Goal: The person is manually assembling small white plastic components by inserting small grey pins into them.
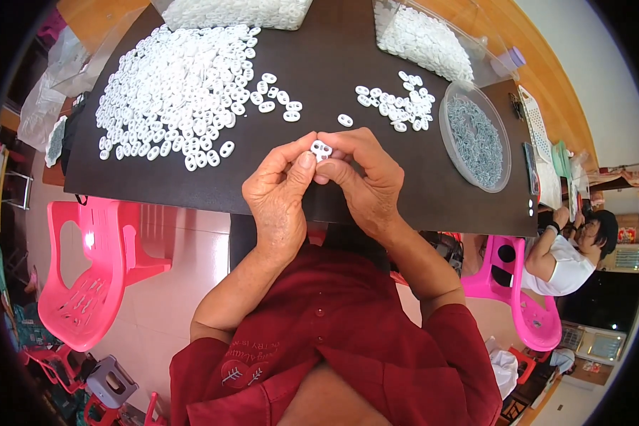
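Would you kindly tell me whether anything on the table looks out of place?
Only mildly: one white piece lies alone on the dark table, apart from the small cluster on its right, so it looks strayed. I see nothing clearly damaged.

A person in a white top (pixel 564 273) sits by a magenta chair (pixel 536 323) to the right of a dark table (pixel 319 71), across a tiled room from a pink plastic chair (pixel 85 330).

At lower left, a grey seat (pixel 112 382) stands among red chair frames (pixel 50 366) on the pale, glossy floor tiles (pixel 167 305); clear plastic bags (pixel 42 110) bunch at far left. At upper right, a lavender cup (pixel 508 62) and a perforated white panel (pixel 537 128) sit near an orange-brown wooden surface (pixel 552 78), below a pale wall (pixel 589 50).
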